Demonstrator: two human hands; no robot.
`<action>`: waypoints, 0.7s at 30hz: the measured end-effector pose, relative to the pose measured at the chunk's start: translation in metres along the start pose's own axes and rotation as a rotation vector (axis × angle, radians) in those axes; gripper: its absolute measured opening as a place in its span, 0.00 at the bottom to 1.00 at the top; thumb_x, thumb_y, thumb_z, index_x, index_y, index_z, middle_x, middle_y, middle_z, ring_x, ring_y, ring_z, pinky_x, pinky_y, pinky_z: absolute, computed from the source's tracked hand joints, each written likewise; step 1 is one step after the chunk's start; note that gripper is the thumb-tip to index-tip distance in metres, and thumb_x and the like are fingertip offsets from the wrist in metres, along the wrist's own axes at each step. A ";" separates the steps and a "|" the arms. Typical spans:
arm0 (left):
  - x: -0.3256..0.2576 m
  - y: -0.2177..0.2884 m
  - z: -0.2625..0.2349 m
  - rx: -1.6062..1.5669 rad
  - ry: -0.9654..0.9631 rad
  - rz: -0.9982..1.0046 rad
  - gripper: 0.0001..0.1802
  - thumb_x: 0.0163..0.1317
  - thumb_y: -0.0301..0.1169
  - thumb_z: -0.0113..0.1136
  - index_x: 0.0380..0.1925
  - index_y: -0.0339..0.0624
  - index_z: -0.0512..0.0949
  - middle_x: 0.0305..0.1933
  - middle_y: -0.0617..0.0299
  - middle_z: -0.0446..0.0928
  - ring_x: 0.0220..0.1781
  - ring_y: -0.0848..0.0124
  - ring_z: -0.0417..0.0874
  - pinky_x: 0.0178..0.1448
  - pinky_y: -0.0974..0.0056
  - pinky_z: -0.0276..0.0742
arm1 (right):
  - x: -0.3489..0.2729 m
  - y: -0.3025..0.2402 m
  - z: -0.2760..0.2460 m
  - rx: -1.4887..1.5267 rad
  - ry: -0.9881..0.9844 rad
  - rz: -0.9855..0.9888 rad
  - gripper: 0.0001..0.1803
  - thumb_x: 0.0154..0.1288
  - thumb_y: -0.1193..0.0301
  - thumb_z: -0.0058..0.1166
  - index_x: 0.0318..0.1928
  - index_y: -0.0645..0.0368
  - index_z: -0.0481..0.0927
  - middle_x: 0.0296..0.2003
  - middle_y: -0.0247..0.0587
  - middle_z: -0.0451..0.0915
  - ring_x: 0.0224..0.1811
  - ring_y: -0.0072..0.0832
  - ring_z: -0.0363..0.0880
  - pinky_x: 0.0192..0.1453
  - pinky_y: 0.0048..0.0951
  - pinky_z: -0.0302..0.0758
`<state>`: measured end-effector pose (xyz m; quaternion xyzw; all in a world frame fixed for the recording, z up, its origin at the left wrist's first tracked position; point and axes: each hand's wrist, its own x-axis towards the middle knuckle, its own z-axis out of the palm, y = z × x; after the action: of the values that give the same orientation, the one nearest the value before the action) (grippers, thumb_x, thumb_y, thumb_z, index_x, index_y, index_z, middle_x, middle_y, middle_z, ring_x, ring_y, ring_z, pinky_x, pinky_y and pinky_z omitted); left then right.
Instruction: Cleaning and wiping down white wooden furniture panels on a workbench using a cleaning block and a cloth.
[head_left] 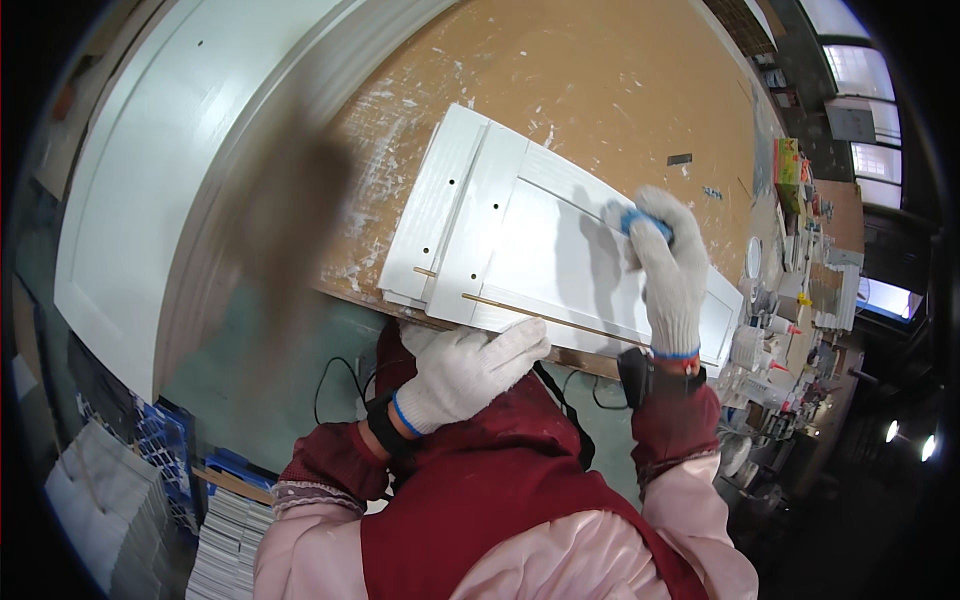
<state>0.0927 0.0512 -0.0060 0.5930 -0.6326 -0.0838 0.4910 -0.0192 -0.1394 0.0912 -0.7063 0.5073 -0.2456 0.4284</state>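
A white painted cabinet door panel (545,235) lies flat on a brown workbench (600,90), its near edge over the bench's edge. My right hand (665,265), in a white knit glove, presses a small blue pad (648,222) onto the panel's recessed face. My left hand (470,370), also gloved, rests against the panel's near edge, fingers curled on the rim. A thin wooden stick (550,320) lies along that near edge. A narrower white board (432,200) with drilled holes lies under the panel's left side.
A large white door (150,200) leans at the left beside the bench. Stacked white panels (110,500) and blue crates (165,440) stand on the floor at lower left. A cluttered shelf with bottles and boxes (790,300) runs along the right. A dark cable (335,375) hangs below the bench.
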 end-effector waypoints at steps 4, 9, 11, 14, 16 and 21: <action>-0.007 0.013 -0.010 0.093 -0.295 0.043 0.18 0.55 0.32 0.54 0.48 0.51 0.80 0.53 0.67 0.78 0.24 0.73 0.77 0.27 0.69 0.75 | -0.048 0.031 -0.042 0.176 0.073 0.065 0.19 0.62 0.71 0.54 0.52 0.68 0.74 0.34 0.36 0.76 0.27 0.17 0.71 0.29 0.20 0.70; 0.005 0.039 0.003 0.135 -0.235 0.070 0.15 0.51 0.31 0.60 0.42 0.48 0.81 0.48 0.66 0.79 0.27 0.74 0.81 0.31 0.70 0.77 | -0.096 0.071 -0.086 0.462 0.111 0.286 0.21 0.63 0.75 0.50 0.56 0.69 0.71 0.34 0.41 0.77 0.26 0.18 0.70 0.26 0.19 0.70; 0.015 0.052 0.016 0.173 -0.275 0.043 0.17 0.50 0.30 0.61 0.43 0.48 0.80 0.50 0.66 0.78 0.27 0.73 0.81 0.30 0.70 0.77 | -0.107 0.086 -0.102 0.527 0.132 0.270 0.21 0.63 0.75 0.49 0.57 0.70 0.70 0.35 0.43 0.78 0.26 0.19 0.71 0.27 0.19 0.71; 0.024 0.066 0.037 0.215 -0.283 -0.007 0.20 0.49 0.30 0.64 0.46 0.48 0.77 0.53 0.68 0.76 0.27 0.73 0.81 0.29 0.70 0.78 | -0.120 0.109 -0.122 0.543 0.201 0.239 0.23 0.62 0.78 0.48 0.58 0.72 0.68 0.41 0.48 0.78 0.29 0.21 0.73 0.31 0.21 0.74; 0.029 0.075 0.053 0.274 -0.226 -0.102 0.22 0.48 0.30 0.65 0.47 0.50 0.77 0.53 0.69 0.76 0.28 0.73 0.82 0.30 0.70 0.79 | -0.128 0.121 -0.136 0.535 0.201 0.161 0.25 0.61 0.79 0.49 0.59 0.72 0.68 0.45 0.50 0.77 0.32 0.24 0.75 0.35 0.24 0.76; 0.043 0.098 0.083 0.373 -0.350 -0.214 0.26 0.47 0.31 0.67 0.50 0.52 0.76 0.57 0.67 0.75 0.32 0.68 0.84 0.32 0.66 0.81 | -0.148 0.150 -0.168 0.624 0.151 0.184 0.27 0.60 0.78 0.50 0.61 0.71 0.66 0.47 0.51 0.76 0.33 0.26 0.76 0.37 0.26 0.77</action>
<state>-0.0248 0.0036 0.0416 0.7131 -0.6461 -0.1186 0.2449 -0.2805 -0.0793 0.0621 -0.4720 0.4994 -0.4010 0.6058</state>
